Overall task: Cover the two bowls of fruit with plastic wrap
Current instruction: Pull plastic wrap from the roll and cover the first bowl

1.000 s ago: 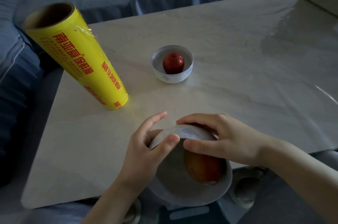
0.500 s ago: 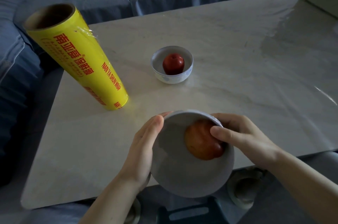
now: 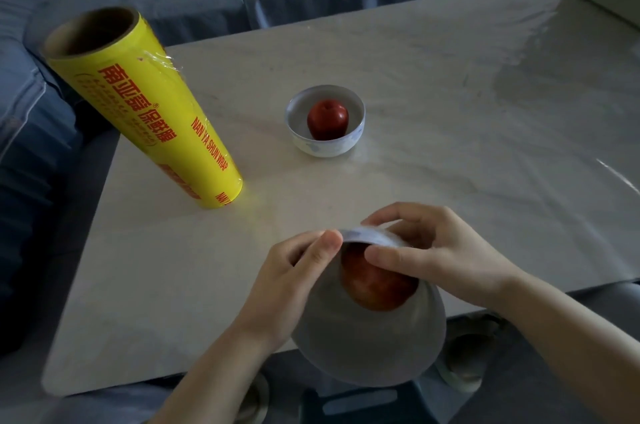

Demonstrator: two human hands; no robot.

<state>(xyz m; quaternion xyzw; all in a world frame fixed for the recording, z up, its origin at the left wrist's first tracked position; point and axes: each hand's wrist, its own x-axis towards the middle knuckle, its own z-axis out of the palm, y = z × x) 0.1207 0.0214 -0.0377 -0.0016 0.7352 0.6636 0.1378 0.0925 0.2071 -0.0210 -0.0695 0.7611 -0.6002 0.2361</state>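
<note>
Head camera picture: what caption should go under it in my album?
Both hands hold a tilted bowl with an apple at the table edge.

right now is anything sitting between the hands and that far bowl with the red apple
Nothing visible does. The table between the hands and the far bowl is bare; the wrap roll stands off to the left. But both the left hand and right hand hold the near bowl.
</note>
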